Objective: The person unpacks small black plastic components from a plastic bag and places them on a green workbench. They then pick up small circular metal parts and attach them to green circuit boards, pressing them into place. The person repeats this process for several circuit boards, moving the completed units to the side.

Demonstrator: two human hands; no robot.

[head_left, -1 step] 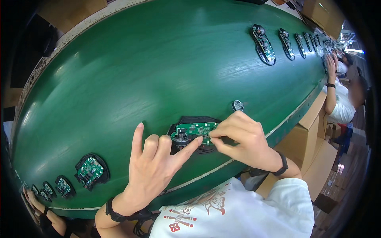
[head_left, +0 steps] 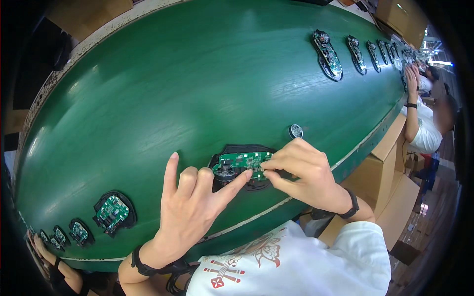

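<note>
A green circuit board (head_left: 242, 159) sits in a black casing (head_left: 242, 147) on the green belt in front of me. A round black wheel-like part (head_left: 224, 174) is at the board's left end. My left hand (head_left: 190, 209) holds the board down, one fingertip pressed near its middle, two fingers bent and the outermost stretched away. Its thumb is hidden. Over the right end of the board, my right hand (head_left: 303, 175) is closed in a pinch; whatever is between thumb and fingers is too small to name. Just beyond it lies a loose round part (head_left: 296, 131).
Similar board assemblies stand in a row at the far right (head_left: 328, 56), and others at the near left (head_left: 113, 212). Co-workers' hands are at the right (head_left: 412, 81) and left (head_left: 44, 251) ends. Open cardboard boxes (head_left: 385, 172) stand beside the belt's right edge.
My right fingertips have shifted very slightly to the right over the board. My left hand and the board stay put.
</note>
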